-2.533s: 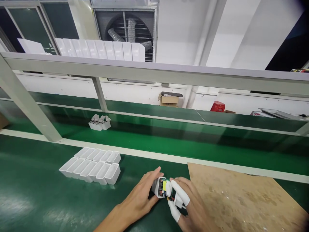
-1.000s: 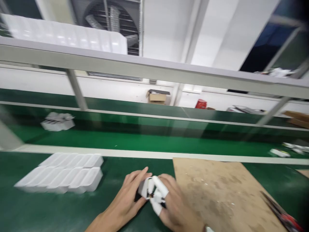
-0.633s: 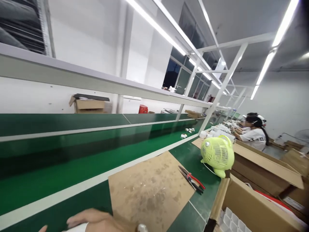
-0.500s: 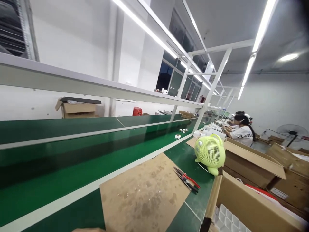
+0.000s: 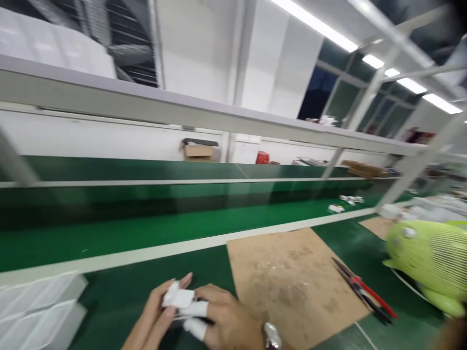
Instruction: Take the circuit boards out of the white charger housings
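Note:
A small white plastic part [image 5: 182, 297] is held up between both hands over the green bench. My left hand [image 5: 157, 316] grips it from the left, fingers closed along its side. My right hand [image 5: 228, 318] closes on it from the right, with white covers on two fingertips and a watch [image 5: 272, 335] at the wrist. The part's finer shape is blurred and partly hidden by the fingers. Just right of my right hand lies a stained brown cardboard sheet [image 5: 270, 272]. Red-and-black-handled pliers [image 5: 365, 291] rest across its right edge.
White divided trays [image 5: 40, 311] stand at the lower left. A yellow-green fan [image 5: 423, 262] sits at the right. Beyond the bench edge runs a green conveyor belt [image 5: 204, 221] with several small white parts [image 5: 335, 208]. A white shelf [image 5: 182, 104] crosses above, held by slanting posts [image 5: 412, 170].
The view has swung left and down. Both hands and the white part have come into sight, along with the white trays; the co-workers and open cartons at the right have left the picture.

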Demonstrator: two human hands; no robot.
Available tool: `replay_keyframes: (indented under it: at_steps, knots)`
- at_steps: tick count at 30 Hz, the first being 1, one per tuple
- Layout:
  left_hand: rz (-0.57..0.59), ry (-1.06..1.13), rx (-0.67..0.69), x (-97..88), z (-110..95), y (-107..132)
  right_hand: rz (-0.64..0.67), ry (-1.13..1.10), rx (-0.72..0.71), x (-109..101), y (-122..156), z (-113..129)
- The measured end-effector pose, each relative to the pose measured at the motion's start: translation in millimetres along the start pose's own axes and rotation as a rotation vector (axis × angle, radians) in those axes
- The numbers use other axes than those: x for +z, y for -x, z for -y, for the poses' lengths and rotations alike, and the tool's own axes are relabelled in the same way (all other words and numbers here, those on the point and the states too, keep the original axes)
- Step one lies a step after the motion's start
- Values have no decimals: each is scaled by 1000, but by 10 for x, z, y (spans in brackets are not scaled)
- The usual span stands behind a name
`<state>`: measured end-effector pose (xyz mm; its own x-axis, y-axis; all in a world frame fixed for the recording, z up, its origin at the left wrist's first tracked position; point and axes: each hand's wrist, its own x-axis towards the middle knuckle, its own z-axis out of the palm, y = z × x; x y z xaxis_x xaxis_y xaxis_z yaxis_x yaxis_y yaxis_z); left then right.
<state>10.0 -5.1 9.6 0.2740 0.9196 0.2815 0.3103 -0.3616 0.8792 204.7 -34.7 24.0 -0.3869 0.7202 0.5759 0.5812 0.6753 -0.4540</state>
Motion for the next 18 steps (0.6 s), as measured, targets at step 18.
replay_keyframes:
  at_steps: [18]
  knots:
    - [125,-60,11,-289,57,70,26,-11,135,10,5,72]
